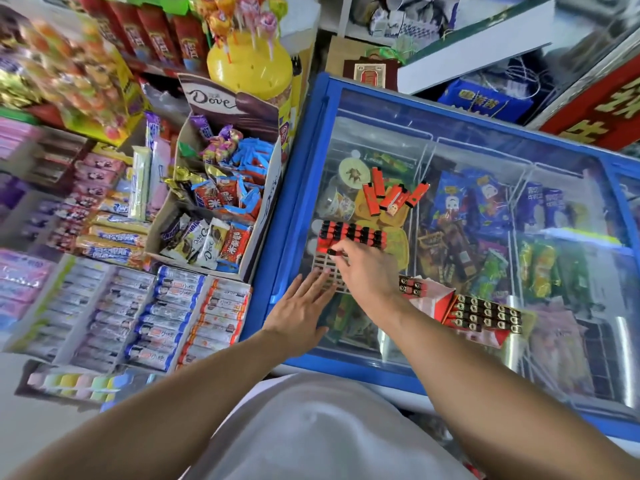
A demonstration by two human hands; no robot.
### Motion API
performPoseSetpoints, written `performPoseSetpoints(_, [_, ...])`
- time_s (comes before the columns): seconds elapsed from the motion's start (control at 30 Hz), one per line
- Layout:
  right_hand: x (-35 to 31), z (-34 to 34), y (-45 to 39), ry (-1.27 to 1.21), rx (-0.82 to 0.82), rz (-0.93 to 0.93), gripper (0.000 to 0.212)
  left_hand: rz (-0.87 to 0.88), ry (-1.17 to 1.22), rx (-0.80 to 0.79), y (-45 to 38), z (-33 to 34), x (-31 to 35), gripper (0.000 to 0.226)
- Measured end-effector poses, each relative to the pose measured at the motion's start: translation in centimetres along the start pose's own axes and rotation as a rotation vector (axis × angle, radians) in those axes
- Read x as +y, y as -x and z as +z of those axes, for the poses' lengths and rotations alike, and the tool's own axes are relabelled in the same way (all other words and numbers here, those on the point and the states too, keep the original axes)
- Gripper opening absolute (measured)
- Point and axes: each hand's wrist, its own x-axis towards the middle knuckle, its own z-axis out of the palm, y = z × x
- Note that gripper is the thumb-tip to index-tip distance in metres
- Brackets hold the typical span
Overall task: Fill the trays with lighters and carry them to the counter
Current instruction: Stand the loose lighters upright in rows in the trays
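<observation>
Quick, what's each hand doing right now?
Left hand: open, flat on the white tray.
Right hand: pinching a lighter over the tray.

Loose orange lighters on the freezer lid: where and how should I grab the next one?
Take the rightmost loose lighter, which lies flat and clear of the pile. Pinch its long sides at mid-body, probably coming straight down from above. The right hand is at the tray and the left hand steadies it.

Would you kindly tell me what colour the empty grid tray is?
White, a slotted plastic grid tray, best seen in the head view.
</observation>
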Motion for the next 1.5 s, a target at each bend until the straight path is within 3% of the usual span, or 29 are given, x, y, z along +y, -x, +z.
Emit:
performPoseSetpoints(0.33, [-0.3, 1.0, -1.0, -0.075, 0.189, 0.0, 0.027, -0.088, 0.285, 0.368, 1.3, -0.5, -1.1, 0.092])
performPoseSetpoints(0.53, [0.0, 1.1, -1.4, -0.114, 0.245, 0.001, 0.009, -0.098, 0.392, 0.418, -0.5, -2.2, -1.1, 0.096])
performPoseSetpoints(0.73, [1.6, -1.0, -2.7, -0.273, 0.306, 0.089, 0.013, -0.111, 0.332, 0.408, -2.0, -2.9, -1.4, 0.101])
performPoseSetpoints(0.87, [5.8, -2.4, -7.6, -0.289, 0.125, 0.321, 0.015, -0.117, 0.274, 0.408, -2.2, -2.8, -1.6, 0.106])
performPoseSetpoints(1.0, [8.7, -0.7, -12.6, -0.208, -0.16, 0.395, 0.035, -0.136, 0.238, 0.407, -2.4, -2.9, -1.5, 0.106])
performPoseSetpoints(1.07, [9.1, 0.7, -14.3, -0.114, -0.219, 0.415, 0.033, -0.159, 0.203, 0.407, -2.2, -3.0, -1.5, 0.106])
performPoseSetpoints(1.33, [8.8, 1.5, -16.9, -0.053, -0.287, 0.46, 0.011, -0.22, 0.039, 0.374, -1.9, -3.1, -1.1, 0.105])
performPoseSetpoints(1.5, [9.2, -1.8, -14.1, -0.208, -0.135, 0.384, 0.03, -0.216, 0.027, 0.347, -1.6, -3.8, -0.9, 0.102])
